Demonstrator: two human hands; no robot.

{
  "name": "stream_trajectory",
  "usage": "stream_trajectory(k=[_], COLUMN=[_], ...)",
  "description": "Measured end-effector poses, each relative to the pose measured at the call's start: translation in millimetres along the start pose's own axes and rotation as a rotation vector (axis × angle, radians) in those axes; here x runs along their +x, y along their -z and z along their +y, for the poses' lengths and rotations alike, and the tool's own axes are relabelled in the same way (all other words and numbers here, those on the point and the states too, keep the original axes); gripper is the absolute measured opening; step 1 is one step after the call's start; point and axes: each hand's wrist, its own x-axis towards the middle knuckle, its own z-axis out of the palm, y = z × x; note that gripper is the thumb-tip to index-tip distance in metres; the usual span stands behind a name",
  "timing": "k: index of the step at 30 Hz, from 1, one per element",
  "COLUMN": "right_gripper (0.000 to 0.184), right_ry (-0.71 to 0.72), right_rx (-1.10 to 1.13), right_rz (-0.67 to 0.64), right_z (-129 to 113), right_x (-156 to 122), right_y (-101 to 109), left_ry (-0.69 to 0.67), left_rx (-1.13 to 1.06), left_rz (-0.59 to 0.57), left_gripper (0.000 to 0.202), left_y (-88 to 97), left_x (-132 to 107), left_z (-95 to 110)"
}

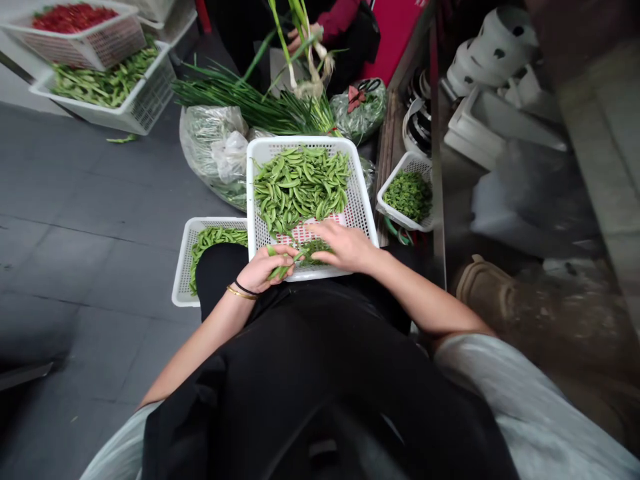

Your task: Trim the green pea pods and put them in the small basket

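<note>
A white plastic basket (253,200) rests on my lap, with a heap of green pea pods (300,183) in its far part. Small green trimmings (317,248) lie in its near part, and red shows through the slots between. My left hand (267,269), at the near left corner, is closed around a few pea pods (281,267). Over the near right of the basket is my right hand (345,247), fingers stretched apart above the trimmings. I see nothing held in it. A second white basket (179,267) with more pods stands by my left knee, which partly hides it.
Ahead lie garlic greens (250,103) and plastic bags of greens (213,147); another person's hand (313,37) holds stalks there. Baskets of red and green vegetables (105,93) are stacked far left. A small basket of leaves (407,190) stands right, beside a metal shelf edge (437,133).
</note>
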Motion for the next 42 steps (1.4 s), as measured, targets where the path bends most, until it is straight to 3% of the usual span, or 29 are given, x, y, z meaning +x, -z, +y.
stream_trajectory(k=[2,5,7,9,12,15,19,21,23,26,29,32,34,36,40,42], right_gripper=[0.034,0.035,0.035,0.036,0.035,0.034,0.035,0.036,0.039,0.039,0.039,0.034,0.023,0.026,0.038,0.039], right_ry=[0.138,0.272,0.207,0.043,-0.156,-0.128,0.203,0.258,0.175,0.0,-0.072,-0.097,-0.139,-0.189,-0.289,-0.338], right_rx=[-0.045,0.187,0.467,0.723,0.862,0.715,0.653,0.588,0.395,0.104,0.044,0.068,0.02,-0.065,-0.112,-0.116], right_rz=[-0.147,-0.208,-0.142,-0.046,0.109,0.167,-0.19,-0.254,-0.096,0.104,-0.009,-0.344,-0.612,-0.71,-0.434,-0.392], right_z=[-13.4,-22.1,-25.3,-30.5,-38.7,-38.1,-25.8,-22.0,-21.1,-18.4,-2.9,25.5,42.4,50.6,42.4,37.3], right_x=[6.8,13.7,15.3,15.8,16.8,20.3,31.0,39.1,47.1,51.7,44.0,37.6,45.0,64.4,117.9,134.6], right_y=[-9.3,-17.2,-21.9,-29.6,-42.4,-41.0,-19.7,-17.2,-26.3,-49.1,-57.0,-45.6,-39.9,-45.1,-83.8,-100.9], left_ry=[-0.034,-0.153,-0.242,-0.308,-0.321,-0.231,-0.095,-0.108,-0.169,-0.213,-0.21,-0.267,-0.273,-0.235,-0.187,-0.184], left_rx=[0.147,0.393,0.386,0.24,0.013,-0.124,-0.253,-0.333,-0.432,-0.514,-0.488,-0.441,-0.435,-0.467,-0.489,-0.455], left_rz=[-0.031,-0.097,-0.086,0.011,0.13,0.074,-0.263,-0.332,-0.238,0.037,0.321,0.513,0.508,0.416,0.236,0.193], left_gripper=[0.02,0.019,0.022,0.026,0.028,0.028,0.033,0.035,0.036,0.031,0.025,0.026,0.025,0.024,0.023,0.026], left_y=[-3.5,-8.8,-13.3,-18.2,-21.4,-13.3,1.5,0.2,-6.5,-13.2,-3.3,15.6,25.6,31.5,32.8,29.7], left_x=[-2.2,-9.8,-13.5,-12.9,-5.2,3.1,7.7,9.9,14.2,24.1,31.3,31.6,29.3,26.6,20.9,18.1], left_z=[3.9,10.8,11.9,8.2,-2.6,-12.2,-16.2,-14.4,-11.6,-10.6,-13.7,-14.1,-10.9,-6.4,0.4,1.7])
